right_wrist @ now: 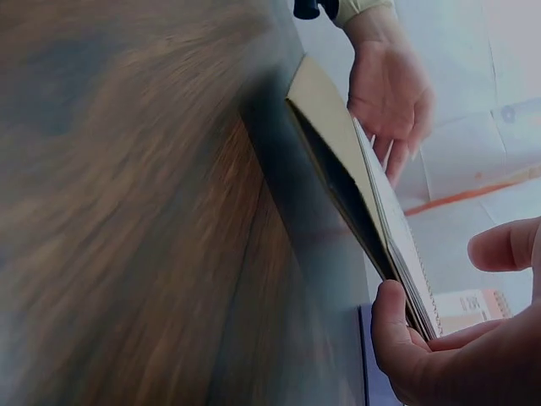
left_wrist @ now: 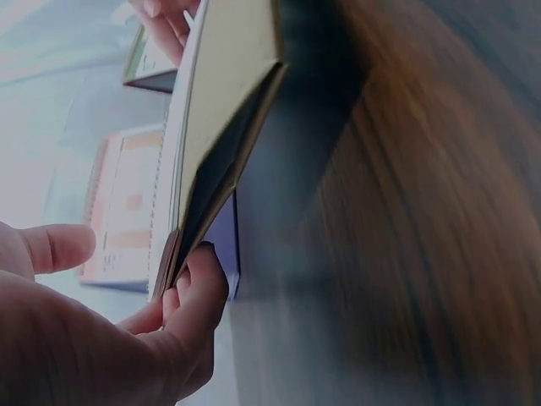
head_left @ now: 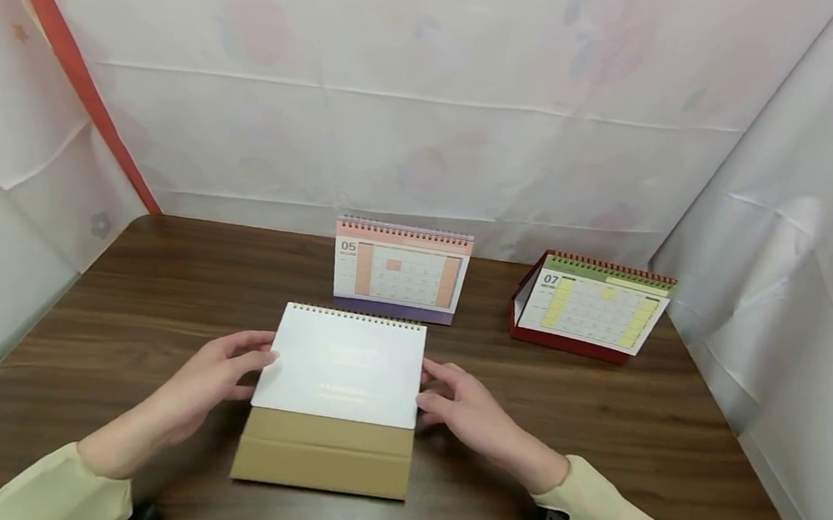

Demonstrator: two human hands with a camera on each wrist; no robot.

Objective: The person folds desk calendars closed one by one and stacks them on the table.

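Note:
A desk calendar with a blank white sheet [head_left: 346, 366] and a tan base [head_left: 323, 452] stands in the middle of the table, spiral binding at its far edge. My left hand [head_left: 213, 374] holds its left edge; in the left wrist view the fingers [left_wrist: 199, 296] bend around the side while the thumb stands apart. My right hand [head_left: 470, 407] holds the opposite edge, its fingers [right_wrist: 393, 326] against the folded base in the right wrist view. The thumb there is also clear of the calendar. Both wrist views show the dark hollow inside the base.
Behind stands a pink-and-white calendar marked 05 [head_left: 404, 267] on a purple base. To its right, a green-and-yellow calendar marked 07 [head_left: 593, 306] stands on a red base. Pale cloth [head_left: 427, 152] hangs around the dark wooden table [head_left: 157, 294].

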